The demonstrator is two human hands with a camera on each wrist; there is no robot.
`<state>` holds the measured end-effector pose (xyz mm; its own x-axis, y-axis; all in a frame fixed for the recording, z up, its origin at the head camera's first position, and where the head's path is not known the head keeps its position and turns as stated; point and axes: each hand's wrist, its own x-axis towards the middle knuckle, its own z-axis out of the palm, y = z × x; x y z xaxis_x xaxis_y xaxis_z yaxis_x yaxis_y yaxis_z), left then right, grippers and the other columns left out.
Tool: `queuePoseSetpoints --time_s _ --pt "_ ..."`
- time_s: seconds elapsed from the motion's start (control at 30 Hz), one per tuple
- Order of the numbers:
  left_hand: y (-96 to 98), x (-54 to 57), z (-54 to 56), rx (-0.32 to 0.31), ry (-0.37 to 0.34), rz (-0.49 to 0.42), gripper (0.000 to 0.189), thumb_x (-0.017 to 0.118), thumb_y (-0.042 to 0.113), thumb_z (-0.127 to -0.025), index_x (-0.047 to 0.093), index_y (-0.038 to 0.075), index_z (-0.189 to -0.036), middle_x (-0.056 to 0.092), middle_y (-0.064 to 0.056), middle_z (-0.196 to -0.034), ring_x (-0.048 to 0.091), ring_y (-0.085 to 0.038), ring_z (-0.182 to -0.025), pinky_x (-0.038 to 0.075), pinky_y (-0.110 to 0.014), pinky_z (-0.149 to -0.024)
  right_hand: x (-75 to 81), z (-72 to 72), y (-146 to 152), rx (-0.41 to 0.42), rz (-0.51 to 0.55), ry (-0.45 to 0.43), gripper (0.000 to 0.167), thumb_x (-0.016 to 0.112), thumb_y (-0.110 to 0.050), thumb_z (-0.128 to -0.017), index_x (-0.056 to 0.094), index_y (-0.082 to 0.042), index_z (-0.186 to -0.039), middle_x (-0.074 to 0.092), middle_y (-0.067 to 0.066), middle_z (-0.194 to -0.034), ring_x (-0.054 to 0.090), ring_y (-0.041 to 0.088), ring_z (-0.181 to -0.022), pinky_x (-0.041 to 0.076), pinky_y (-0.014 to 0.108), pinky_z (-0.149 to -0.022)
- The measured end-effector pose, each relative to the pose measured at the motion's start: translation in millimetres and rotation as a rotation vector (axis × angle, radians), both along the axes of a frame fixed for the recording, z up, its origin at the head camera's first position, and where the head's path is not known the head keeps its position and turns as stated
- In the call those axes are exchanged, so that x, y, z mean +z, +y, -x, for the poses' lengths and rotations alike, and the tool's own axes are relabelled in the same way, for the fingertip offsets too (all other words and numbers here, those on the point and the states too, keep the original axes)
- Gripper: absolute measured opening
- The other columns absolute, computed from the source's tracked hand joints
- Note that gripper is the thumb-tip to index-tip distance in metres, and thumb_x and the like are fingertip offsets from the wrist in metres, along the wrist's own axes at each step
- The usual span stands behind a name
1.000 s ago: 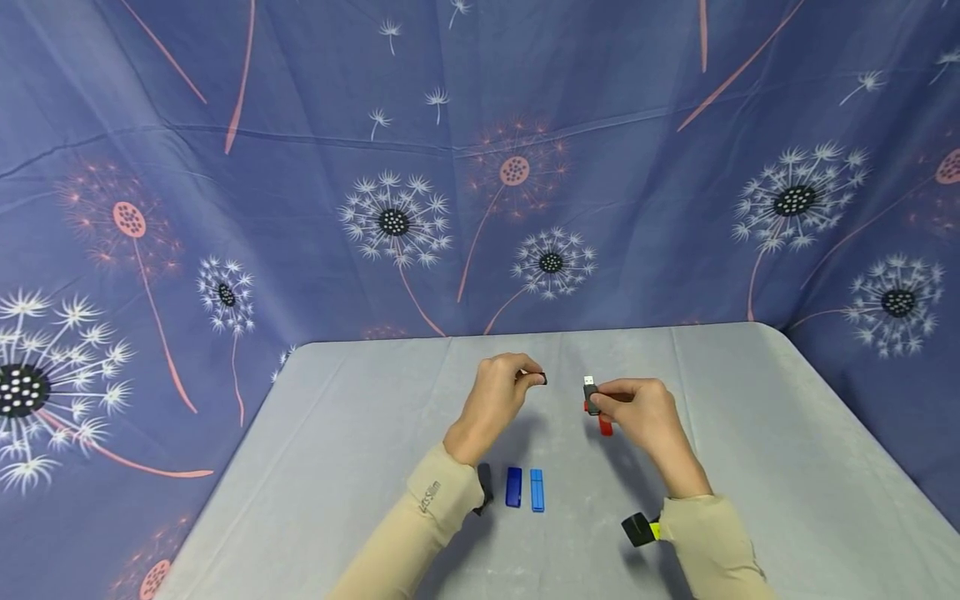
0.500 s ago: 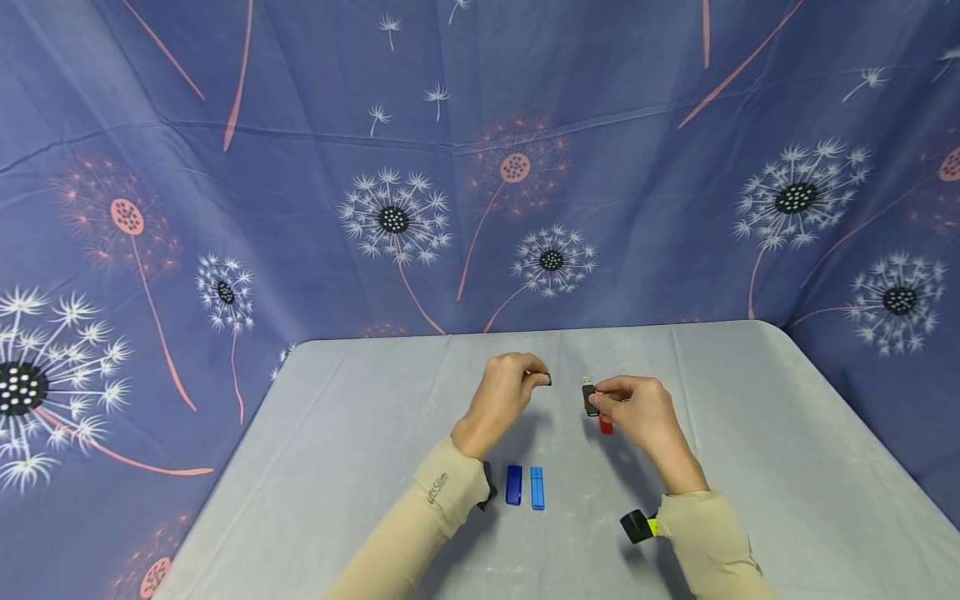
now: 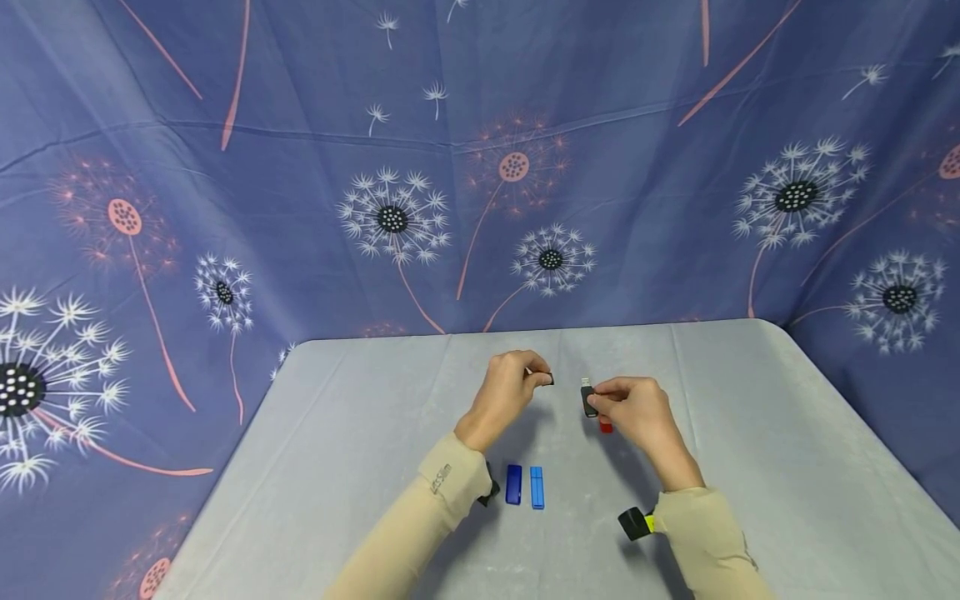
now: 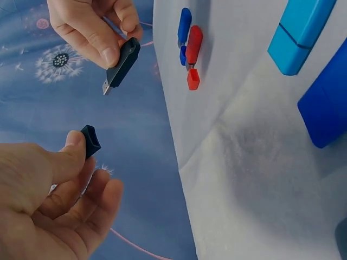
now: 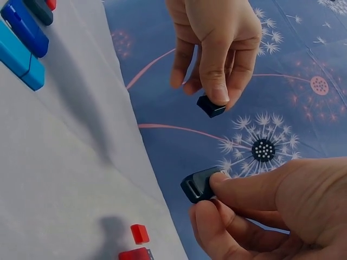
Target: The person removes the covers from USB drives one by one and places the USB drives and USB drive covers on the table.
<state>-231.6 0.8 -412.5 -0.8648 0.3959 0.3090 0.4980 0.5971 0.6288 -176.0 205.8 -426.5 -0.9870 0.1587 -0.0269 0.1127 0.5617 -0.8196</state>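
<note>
My left hand (image 3: 508, 387) pinches a small black USB cap (image 4: 91, 142) between thumb and fingertips, its hollow end visible in the left wrist view. To its right, my right hand (image 3: 639, 410) holds a black USB flash drive (image 4: 123, 62) between thumb and fingers. The drive's metal plug (image 4: 107, 87) is bare. In the head view that plug points away from me, and a short gap separates it from the cap. Both hands are raised above the table.
A light blue USB stick (image 3: 537, 487) and a dark blue one (image 3: 513, 485) lie side by side on the grey-white table (image 3: 360, 467). A red drive (image 4: 194, 46) with its cap apart, and a smaller-looking blue one (image 4: 185, 24), lie beyond. A patterned cloth (image 3: 480, 208) hangs behind.
My left hand has moved slightly to the right with the cap, narrowing the gap. The drive in my right hand has shifted slightly left and lower.
</note>
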Motion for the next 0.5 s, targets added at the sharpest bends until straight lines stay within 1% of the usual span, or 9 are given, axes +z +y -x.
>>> queuePoseSetpoints --time_s 0.07,0.23,0.33,0.5 --pt "0.5 -1.0 1.1 -0.002 -0.016 -0.006 0.011 0.072 0.018 -0.097 0.079 0.010 -0.101 0.077 -0.001 -0.096 0.070 -0.008 -0.081 0.055 -0.017 -0.068 -1.5 0.8 -0.1 -0.002 0.010 -0.002 0.025 0.075 -0.015 -0.095 0.075 0.003 -0.112 0.078 0.018 -0.096 0.077 0.028 -0.078 0.060 0.033 -0.065" --pt "3.3 -3.4 4.4 -0.004 -0.022 0.014 0.010 0.072 0.018 -0.097 0.079 0.012 -0.100 0.078 0.000 -0.096 0.072 -0.009 -0.084 0.056 -0.019 -0.070 -2.8 1.6 -0.1 0.001 0.027 -0.002 0.024 0.076 -0.013 -0.094 0.075 0.004 -0.111 0.077 0.020 -0.098 0.077 0.027 -0.076 0.061 0.034 -0.065" --pt "5.5 -5.3 6.2 -0.007 -0.025 0.033 0.010 0.072 0.019 -0.097 0.080 0.013 -0.099 0.078 0.001 -0.095 0.073 -0.008 -0.085 0.056 -0.019 -0.072 -3.2 1.5 -0.5 0.000 0.030 -0.003 0.024 0.077 -0.013 -0.094 0.076 0.004 -0.110 0.077 0.020 -0.097 0.077 0.025 -0.074 0.061 0.034 -0.064" --pt "8.8 -8.7 7.9 -0.021 -0.024 0.046 0.009 0.073 0.018 -0.096 0.080 0.013 -0.097 0.078 0.001 -0.093 0.073 -0.007 -0.083 0.056 -0.018 -0.072 -6.6 1.7 -1.6 -0.004 0.043 -0.004 0.022 0.077 -0.011 -0.093 0.076 0.006 -0.108 0.078 0.019 -0.094 0.077 0.025 -0.073 0.062 0.035 -0.064"
